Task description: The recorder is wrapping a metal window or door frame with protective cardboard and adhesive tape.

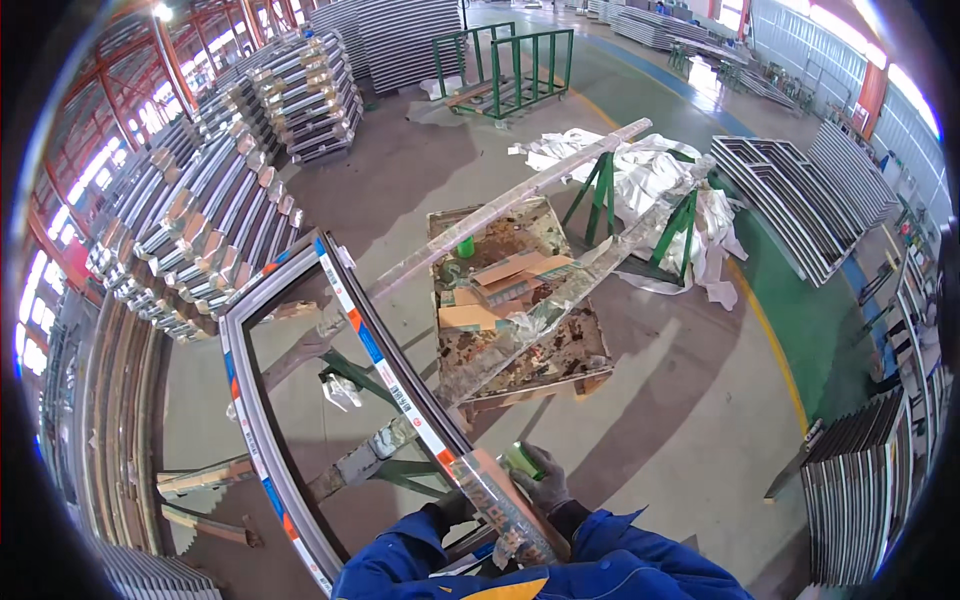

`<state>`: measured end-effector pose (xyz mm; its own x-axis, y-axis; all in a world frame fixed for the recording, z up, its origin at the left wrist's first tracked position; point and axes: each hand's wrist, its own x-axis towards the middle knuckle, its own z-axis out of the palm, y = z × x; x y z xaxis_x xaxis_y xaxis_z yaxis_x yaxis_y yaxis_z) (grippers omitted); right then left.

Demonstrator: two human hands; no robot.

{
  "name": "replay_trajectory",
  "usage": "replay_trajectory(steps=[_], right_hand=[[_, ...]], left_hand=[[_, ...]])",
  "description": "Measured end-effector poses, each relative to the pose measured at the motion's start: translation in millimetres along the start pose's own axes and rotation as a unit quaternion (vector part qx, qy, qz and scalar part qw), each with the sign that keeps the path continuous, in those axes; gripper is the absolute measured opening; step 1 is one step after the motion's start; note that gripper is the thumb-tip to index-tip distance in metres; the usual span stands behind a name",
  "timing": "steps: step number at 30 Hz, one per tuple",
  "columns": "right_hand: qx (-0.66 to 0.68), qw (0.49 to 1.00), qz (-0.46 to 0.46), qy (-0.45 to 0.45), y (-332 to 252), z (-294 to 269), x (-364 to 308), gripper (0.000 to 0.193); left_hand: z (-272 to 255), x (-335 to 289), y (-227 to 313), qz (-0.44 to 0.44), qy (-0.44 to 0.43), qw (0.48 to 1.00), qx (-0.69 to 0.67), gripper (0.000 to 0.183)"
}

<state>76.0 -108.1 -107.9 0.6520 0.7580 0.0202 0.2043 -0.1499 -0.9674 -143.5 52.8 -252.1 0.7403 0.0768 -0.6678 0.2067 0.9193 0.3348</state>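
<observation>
A rectangular window frame (392, 372) with a white, blue and orange protective strip lies across the supports in front of me. Brown cardboard (508, 505) covers its near right corner, with shiny clear film over it. My right hand (546, 487), in a grey glove, is closed around a green tape roll (521, 460) just beside the cardboard's right edge. My left hand (453, 509), in a dark glove, is at the cardboard's left side by the frame. Its fingers are hidden there.
Behind the frame, a worn table (590, 345) carries cardboard pieces (515, 280) and a green roll (465, 247). Long beams on green trestles (681, 228) cross the area, near crumpled white sheeting (650, 175). Stacked frames (305, 95) stand left; more frames (855, 495) lean right.
</observation>
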Motion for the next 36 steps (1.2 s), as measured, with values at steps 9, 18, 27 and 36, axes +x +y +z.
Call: replay_trajectory(steps=[9,18,27,36], right_hand=[[0.031,0.991,0.085,-0.094,17,11,1,0.053],[0.169,0.95,0.115,-0.237,65,40,14,0.046],[0.233,0.911,0.195,-0.279,72,65,16,0.049],[0.231,0.862,0.326,-0.31,69,61,32,0.047]], left_hand=[[-69,76,-83,0.205,-0.018,0.961,0.184,0.016],[-48,36,-78,0.406,-0.007,0.834,0.373,0.017],[-35,53,-41,0.557,0.01,0.629,0.542,0.028],[-73,-4,-41,0.037,-0.057,0.973,-0.221,0.039]])
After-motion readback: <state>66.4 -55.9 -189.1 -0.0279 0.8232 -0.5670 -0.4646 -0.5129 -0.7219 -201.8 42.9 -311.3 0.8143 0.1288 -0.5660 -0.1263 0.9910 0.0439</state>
